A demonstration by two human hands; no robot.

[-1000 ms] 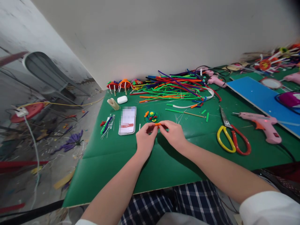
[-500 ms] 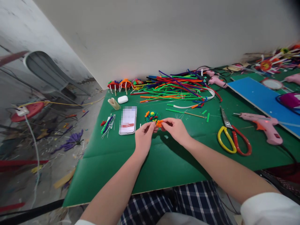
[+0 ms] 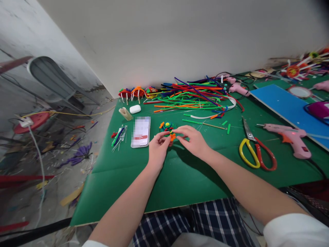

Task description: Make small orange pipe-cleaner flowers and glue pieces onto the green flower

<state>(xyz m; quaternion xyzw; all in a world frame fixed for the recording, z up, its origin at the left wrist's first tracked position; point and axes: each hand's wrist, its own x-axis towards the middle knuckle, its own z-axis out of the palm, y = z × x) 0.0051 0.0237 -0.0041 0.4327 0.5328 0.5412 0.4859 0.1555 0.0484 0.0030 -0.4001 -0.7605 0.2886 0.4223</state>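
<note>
My left hand point(image 3: 158, 147) pinches a small orange pipe-cleaner shape point(image 3: 173, 137) between thumb and fingertips, above the green tabletop. My right hand point(image 3: 194, 141) is just to its right, thumb and forefinger parted near the orange piece with nothing visible between them. Right behind the fingers lies a round coiled pipe-cleaner piece point(image 3: 167, 126), dark green with a yellow centre and red and orange bits; my hands partly hide it. A phone point(image 3: 144, 132) with its screen lit lies left of my left hand.
Scissors point(image 3: 249, 151) and a pink glue gun point(image 3: 290, 135) lie at the right, before a blue board point(image 3: 290, 106). Loose pipe cleaners point(image 3: 190, 94) are heaped along the wall. A white earbud case point(image 3: 135, 109) and cut strips point(image 3: 119, 137) lie on the left.
My right thumb and forefinger have let go of the orange piece and spread apart. The orange piece has turned and dropped slightly, still in my left fingers.
</note>
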